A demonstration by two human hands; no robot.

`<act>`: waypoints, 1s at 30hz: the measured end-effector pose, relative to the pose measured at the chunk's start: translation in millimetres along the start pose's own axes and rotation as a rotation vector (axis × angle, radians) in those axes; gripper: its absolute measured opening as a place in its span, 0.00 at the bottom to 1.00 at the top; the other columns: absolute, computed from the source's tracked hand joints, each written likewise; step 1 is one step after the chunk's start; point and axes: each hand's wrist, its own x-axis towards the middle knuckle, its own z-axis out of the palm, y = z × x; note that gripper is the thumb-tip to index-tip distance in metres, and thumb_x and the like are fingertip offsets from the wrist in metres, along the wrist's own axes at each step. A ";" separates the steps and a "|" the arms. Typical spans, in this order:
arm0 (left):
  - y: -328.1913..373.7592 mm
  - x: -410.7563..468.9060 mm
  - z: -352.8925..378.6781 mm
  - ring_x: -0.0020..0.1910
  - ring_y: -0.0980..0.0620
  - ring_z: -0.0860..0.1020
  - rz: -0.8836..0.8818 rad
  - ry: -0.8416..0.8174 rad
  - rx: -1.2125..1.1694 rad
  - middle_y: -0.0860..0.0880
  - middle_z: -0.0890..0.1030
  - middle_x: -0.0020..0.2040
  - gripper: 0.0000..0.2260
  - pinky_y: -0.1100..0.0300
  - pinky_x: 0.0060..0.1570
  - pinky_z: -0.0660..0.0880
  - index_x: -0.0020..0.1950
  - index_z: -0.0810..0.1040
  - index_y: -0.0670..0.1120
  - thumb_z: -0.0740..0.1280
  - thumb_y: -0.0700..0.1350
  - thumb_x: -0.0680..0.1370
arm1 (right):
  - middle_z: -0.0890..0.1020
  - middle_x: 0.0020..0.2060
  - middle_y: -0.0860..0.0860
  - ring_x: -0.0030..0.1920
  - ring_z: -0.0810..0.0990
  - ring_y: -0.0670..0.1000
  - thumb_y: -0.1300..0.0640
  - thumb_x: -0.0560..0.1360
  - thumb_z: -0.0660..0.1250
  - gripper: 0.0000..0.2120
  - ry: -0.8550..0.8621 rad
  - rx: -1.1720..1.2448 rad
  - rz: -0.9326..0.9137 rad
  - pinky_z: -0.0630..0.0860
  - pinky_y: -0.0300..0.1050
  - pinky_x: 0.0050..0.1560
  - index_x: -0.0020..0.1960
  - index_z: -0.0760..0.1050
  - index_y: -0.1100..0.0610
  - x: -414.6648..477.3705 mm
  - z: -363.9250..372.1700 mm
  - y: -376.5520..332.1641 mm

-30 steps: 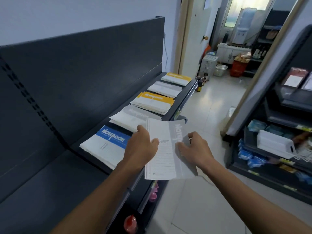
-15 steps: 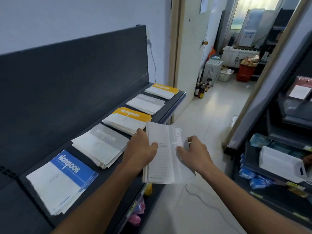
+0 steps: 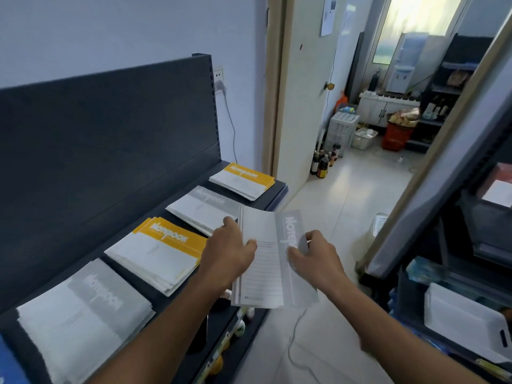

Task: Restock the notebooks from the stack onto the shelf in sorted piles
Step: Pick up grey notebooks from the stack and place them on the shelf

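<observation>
Over the last second our view has slid along the shelf (image 3: 249, 322), so the blue pile that sat under our arm is now only a sliver at the far left edge, and 4 piles show in a row: a near grey pile (image 3: 83, 317), a yellow pile (image 3: 160, 253), a far grey pile (image 3: 203, 210) and a last yellow pile (image 3: 242, 180) by the end. That walk has brought the far grey pile just beside our left hand (image 3: 228, 254), which is curled around the left edge of the grey notebooks (image 3: 273, 261), thumb on top. These are held out over the aisle, just past the shelf's front lip. Our right hand (image 3: 314, 257) pinches the grey cover strip, as before. We judge the far grey pile the matching place for the top notebook.
</observation>
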 end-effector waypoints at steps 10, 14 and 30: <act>-7.2 95.4 8.6 0.57 0.41 0.77 -0.185 0.119 -0.002 0.43 0.77 0.59 0.20 0.52 0.48 0.71 0.62 0.68 0.42 0.68 0.53 0.78 | 0.82 0.49 0.51 0.47 0.82 0.54 0.50 0.76 0.66 0.13 -0.142 -0.032 -0.133 0.80 0.53 0.49 0.58 0.71 0.53 135.4 25.6 -35.2; -18.5 122.8 11.9 0.49 0.44 0.77 -0.332 0.197 -0.014 0.46 0.78 0.54 0.15 0.54 0.42 0.70 0.56 0.68 0.45 0.67 0.53 0.78 | 0.82 0.48 0.48 0.47 0.81 0.53 0.51 0.76 0.66 0.12 -0.232 -0.056 -0.225 0.80 0.53 0.48 0.58 0.71 0.52 187.4 47.1 -53.6; -47.2 179.6 23.8 0.39 0.55 0.79 -0.789 0.450 -0.129 0.52 0.79 0.44 0.09 0.58 0.34 0.76 0.56 0.73 0.46 0.67 0.48 0.79 | 0.82 0.46 0.48 0.40 0.79 0.47 0.53 0.75 0.65 0.19 -0.608 -0.192 -0.568 0.68 0.43 0.31 0.66 0.72 0.51 308.3 113.2 -125.4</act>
